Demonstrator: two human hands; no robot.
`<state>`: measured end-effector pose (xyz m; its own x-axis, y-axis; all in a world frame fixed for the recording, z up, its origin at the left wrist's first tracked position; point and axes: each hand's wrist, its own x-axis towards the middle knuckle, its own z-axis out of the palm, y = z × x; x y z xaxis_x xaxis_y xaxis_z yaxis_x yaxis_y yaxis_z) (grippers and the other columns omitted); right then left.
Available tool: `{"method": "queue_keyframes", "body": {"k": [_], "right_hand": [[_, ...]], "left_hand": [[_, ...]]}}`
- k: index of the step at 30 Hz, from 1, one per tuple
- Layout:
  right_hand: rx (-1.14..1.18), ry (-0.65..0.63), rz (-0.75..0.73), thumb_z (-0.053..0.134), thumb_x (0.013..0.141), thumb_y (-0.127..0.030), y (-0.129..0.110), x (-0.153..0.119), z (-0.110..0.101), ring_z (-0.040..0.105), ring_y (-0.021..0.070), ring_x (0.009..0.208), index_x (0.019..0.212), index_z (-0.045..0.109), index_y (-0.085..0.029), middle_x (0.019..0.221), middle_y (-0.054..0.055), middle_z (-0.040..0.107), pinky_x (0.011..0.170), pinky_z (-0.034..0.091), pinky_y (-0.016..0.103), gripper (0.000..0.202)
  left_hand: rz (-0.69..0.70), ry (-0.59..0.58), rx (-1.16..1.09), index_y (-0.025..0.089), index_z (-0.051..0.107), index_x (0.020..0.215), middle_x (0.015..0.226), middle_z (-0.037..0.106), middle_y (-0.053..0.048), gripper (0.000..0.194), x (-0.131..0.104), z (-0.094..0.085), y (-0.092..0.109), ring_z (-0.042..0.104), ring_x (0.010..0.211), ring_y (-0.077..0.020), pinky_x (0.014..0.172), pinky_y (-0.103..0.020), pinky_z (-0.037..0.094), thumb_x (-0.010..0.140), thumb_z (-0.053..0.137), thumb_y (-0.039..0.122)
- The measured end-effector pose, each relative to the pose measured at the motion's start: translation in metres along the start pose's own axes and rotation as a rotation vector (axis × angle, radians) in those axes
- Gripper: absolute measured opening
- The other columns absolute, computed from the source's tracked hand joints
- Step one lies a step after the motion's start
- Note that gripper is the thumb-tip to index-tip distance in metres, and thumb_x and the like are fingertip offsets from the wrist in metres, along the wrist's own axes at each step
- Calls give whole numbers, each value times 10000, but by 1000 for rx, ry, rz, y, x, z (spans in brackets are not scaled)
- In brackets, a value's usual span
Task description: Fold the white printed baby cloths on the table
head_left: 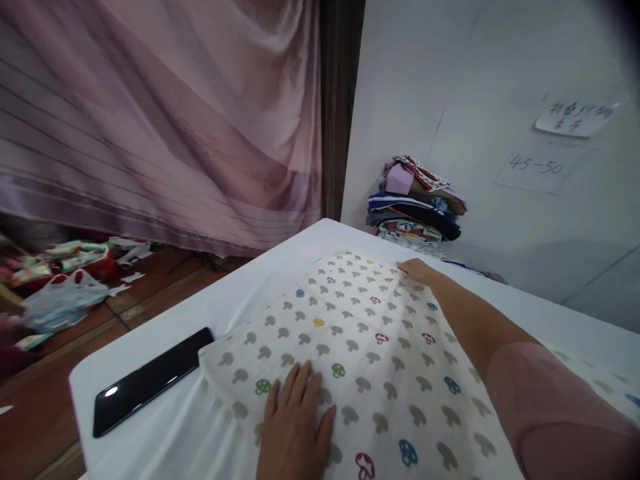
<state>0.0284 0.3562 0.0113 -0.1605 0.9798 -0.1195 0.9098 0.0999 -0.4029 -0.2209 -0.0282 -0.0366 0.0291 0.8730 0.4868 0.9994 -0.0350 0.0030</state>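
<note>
A white cloth (360,347) printed with grey and coloured mushrooms is spread over the white table (330,233). My left hand (297,427) lies flat on its near part, fingers stretched out and slightly spread. Reaching to the far right edge of the cloth, my right hand (416,270) has its fingers closed on that edge, where folds run through the fabric. The right fingertips are small and partly hidden. At the right, my arm in a pink sleeve crosses over the cloth, and more of the same print shows beyond it.
A black phone (153,380) lies near the table's left edge. Folded clothes (415,200) are stacked by the white wall, which bears paper notes (537,167). A pink curtain (200,120) hangs behind. Plastic bags (65,300) lie on the floor at left.
</note>
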Motion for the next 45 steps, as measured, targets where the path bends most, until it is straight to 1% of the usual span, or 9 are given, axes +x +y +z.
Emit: {"method": "queue_keyframes", "body": {"k": [4,12,18,24,29,34,37,41,45], "right_hand": [[26,-41,-12,532,819,-495,-1,-10,-8,636,184,756,770,718,-163,837,65,712,641,454,233,383],[-61,39,-6,645,732,-290,-2,1,11,631,161,750,781,719,-194,771,20,708,602,428,194,131],[-169,121,-1,556,783,-232,0,7,22,618,184,888,948,694,-192,998,57,692,657,423,221,219],[-242,83,-24,582,786,-339,3,0,17,620,209,853,931,682,-175,963,86,688,653,422,254,241],[-279,128,0,458,867,-322,-5,-12,25,606,229,880,938,640,-165,933,106,673,655,420,289,251],[-356,239,-6,406,888,-310,-12,-22,36,550,275,1042,1094,587,-135,1131,160,608,797,435,368,326],[-365,307,-155,371,896,-340,-15,-33,48,390,282,1248,1262,482,-126,1354,159,455,964,357,425,438],[-358,142,-336,248,928,-423,-23,-49,65,208,242,1363,1360,380,-195,1481,89,289,1061,230,459,506],[-322,-26,-268,197,928,-455,-38,-55,62,164,238,1379,1400,322,-196,1510,84,212,1068,194,484,553]], "left_hand": [[-14,4,1,231,572,1167,1282,559,-67,400,1,-1,1,522,1155,-298,915,-505,424,814,510,408],[-46,-116,4,251,583,1195,1326,520,-40,421,2,-5,2,493,1203,-284,943,-506,444,834,442,417],[-71,-128,4,274,593,1178,1316,527,-21,417,2,-6,6,502,1196,-275,938,-504,460,816,446,418],[-135,-80,-49,250,591,1166,1328,517,-53,390,2,-10,5,478,1218,-277,974,-503,410,813,487,377],[-186,-108,-77,262,576,1177,1354,489,-62,379,2,-12,-2,433,1254,-291,1000,-537,351,831,485,389],[-207,-163,-102,269,562,1203,1359,484,-58,402,0,-10,-5,431,1252,-289,999,-532,351,835,476,404],[-232,-159,-101,251,579,1183,1356,487,-69,399,1,-10,-6,423,1257,-290,1013,-526,336,822,489,394],[-266,-173,-96,230,566,1204,1371,468,-77,420,3,-11,-7,388,1280,-299,1042,-544,285,816,487,370],[-285,-194,-111,222,558,1216,1369,471,-77,427,5,-11,-10,386,1279,-303,1038,-543,284,824,477,372]]}}
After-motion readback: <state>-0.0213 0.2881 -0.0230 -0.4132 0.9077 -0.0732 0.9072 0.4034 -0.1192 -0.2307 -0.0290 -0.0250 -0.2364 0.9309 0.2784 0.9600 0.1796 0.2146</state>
